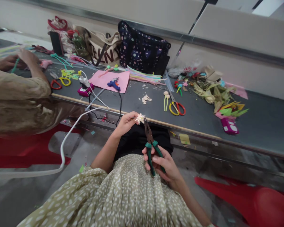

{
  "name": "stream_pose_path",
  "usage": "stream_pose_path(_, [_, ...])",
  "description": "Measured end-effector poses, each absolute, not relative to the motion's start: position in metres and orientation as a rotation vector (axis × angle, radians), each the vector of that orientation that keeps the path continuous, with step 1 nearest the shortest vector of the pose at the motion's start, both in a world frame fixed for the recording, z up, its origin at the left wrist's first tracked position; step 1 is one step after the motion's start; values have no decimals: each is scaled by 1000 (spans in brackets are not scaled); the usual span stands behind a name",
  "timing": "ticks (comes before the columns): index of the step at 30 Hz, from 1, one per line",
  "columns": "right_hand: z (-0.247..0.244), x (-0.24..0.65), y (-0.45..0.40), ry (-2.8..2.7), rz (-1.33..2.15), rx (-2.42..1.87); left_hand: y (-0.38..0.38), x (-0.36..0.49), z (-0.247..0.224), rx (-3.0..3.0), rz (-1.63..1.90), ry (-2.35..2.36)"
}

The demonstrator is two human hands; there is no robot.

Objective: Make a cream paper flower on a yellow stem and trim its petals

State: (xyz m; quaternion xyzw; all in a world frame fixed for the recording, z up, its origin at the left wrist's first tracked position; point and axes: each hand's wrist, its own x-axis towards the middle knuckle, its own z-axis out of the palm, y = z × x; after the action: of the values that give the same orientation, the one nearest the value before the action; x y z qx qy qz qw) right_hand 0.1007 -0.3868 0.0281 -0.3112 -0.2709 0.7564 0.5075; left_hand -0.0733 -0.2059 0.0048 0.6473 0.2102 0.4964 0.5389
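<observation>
Pinched in my left hand (127, 123) is a small cream-white flower (140, 119), held just off the table's front edge. My right hand (162, 161) is wrapped round the green handles of long-nose pliers (149, 140). The pliers' tips are at the right side of the flower; whether they grip it is too small to tell. On the dark table (198, 121) beyond my hands lie a pile of pale scraps (146, 99), a cream flower with green stems (166, 100) and scissors with red and yellow handles (177, 107).
A blue glue gun (114, 84) lies on pink paper (123, 77). At the left, a co-worker's hands (29, 60) hold a green strip near other scissors (59, 81). Bags (142, 47) stand along the back. A white cable (62, 148) crosses the left. Leafy scraps (217, 94) lie right.
</observation>
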Motion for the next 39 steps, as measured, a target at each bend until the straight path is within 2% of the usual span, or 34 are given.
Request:
stream_pose_path(24, [14,101,-394,-769,1689,-966,-206,-82,14,1841,1191,589])
stream_pose_path(39, [27,108,-392,-695,1761,-793,-204,-70,0,1449,1181,569])
